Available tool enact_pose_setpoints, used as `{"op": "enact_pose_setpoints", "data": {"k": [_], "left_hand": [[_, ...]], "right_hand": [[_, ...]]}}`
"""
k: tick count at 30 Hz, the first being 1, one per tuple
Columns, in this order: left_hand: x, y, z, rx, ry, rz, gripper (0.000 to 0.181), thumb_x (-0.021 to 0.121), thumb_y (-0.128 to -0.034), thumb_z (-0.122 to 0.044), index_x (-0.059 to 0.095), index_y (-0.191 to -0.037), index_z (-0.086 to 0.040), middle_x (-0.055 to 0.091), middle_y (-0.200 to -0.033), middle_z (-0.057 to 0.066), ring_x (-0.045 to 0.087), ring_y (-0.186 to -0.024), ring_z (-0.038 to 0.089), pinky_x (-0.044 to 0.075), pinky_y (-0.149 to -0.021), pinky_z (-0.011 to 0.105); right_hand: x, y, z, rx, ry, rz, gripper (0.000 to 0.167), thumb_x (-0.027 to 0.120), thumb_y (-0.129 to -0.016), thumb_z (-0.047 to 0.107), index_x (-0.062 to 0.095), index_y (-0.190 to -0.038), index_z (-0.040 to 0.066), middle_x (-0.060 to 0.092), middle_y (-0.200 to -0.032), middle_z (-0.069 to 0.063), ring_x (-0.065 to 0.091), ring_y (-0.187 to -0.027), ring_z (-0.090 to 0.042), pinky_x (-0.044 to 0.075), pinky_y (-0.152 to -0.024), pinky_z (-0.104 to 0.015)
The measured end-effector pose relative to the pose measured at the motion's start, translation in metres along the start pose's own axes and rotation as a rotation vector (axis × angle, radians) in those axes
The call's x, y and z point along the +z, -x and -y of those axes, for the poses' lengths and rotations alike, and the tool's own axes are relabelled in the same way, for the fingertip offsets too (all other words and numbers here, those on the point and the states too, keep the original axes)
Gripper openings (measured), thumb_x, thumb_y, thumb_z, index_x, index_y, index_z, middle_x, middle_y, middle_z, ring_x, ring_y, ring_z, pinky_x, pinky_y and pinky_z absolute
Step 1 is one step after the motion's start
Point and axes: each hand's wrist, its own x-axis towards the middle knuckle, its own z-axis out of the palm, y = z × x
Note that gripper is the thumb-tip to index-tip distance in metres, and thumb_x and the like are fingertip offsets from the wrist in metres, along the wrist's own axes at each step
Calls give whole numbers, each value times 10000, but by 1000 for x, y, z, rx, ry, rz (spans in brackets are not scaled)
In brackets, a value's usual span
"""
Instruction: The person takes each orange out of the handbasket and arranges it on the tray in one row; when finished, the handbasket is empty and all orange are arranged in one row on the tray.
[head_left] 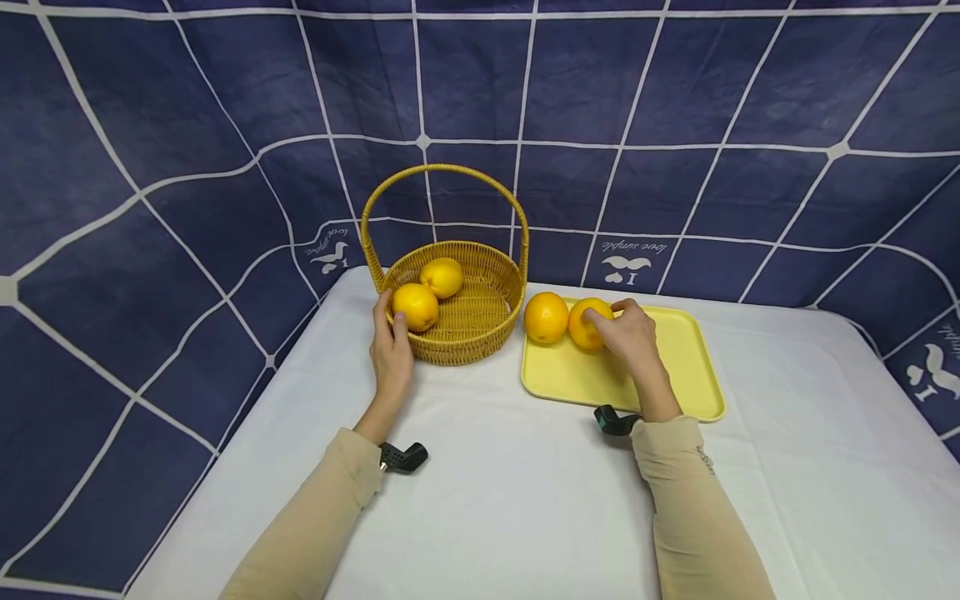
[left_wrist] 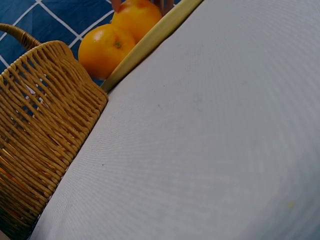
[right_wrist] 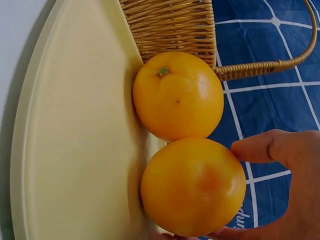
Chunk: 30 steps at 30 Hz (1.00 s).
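Observation:
A wicker basket (head_left: 459, 353) with a tall arched handle stands at the left, two oranges (head_left: 442, 277) lying in its left side. My left hand (head_left: 392, 358) grips the basket's left rim, its thumb over the edge beside the nearer orange (head_left: 415, 307). To the right, a yellow tray (head_left: 570, 379) carries two more oranges side by side. Around the right one of these, an orange (right_wrist: 192, 187), my right hand (head_left: 633, 337) has its thumb and fingers. The other tray orange (right_wrist: 177, 95) touches it, close to the basket. The left wrist view leaves out my left hand.
A white cloth (head_left: 510, 492) covers the table. Behind and to the left hangs a dark blue curtain (head_left: 585, 100) with white lines. The basket's handle (head_left: 446, 167) rises well above its rim. A black wrist device (head_left: 403, 457) sits at each cuff.

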Motion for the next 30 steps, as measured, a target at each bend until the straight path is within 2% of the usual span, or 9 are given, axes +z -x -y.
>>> {"op": "enact_pose_setpoints", "data": {"k": [9,18,30], "left_hand": [[-1,1,1,-5,-6,-5,500,374,-1146,-325,340,-1643,-290,354,-1707,-49,326,-1574,186,233,-1312,423],[-1,1,-1,6,-6,-5,498,377,-1146,-324,345,-1641,-279,360,-1706,-33,347,-1565,207,250,-1306,440],[0,1,-2,-1,-6,-9,504,385,-1145,-311,340,-1646,-282,357,-1709,-32,345,-1568,225,250,-1307,443]], "right_hand": [[4,-3,-5,-10,-16,-44,890,566,-963,673,481,-1496,-36,550,-1477,-297,428,-1388,-489,393,-1146,-596],[3,-2,3,-115,-109,-225,754,599,-991,586,580,-1421,-32,618,-1399,-275,572,-1269,-445,436,-1127,-543],[-4,10,26,-259,-184,-186,721,627,-1001,574,591,-1445,7,623,-1446,-191,573,-1308,-372,433,-1166,-497]]}}
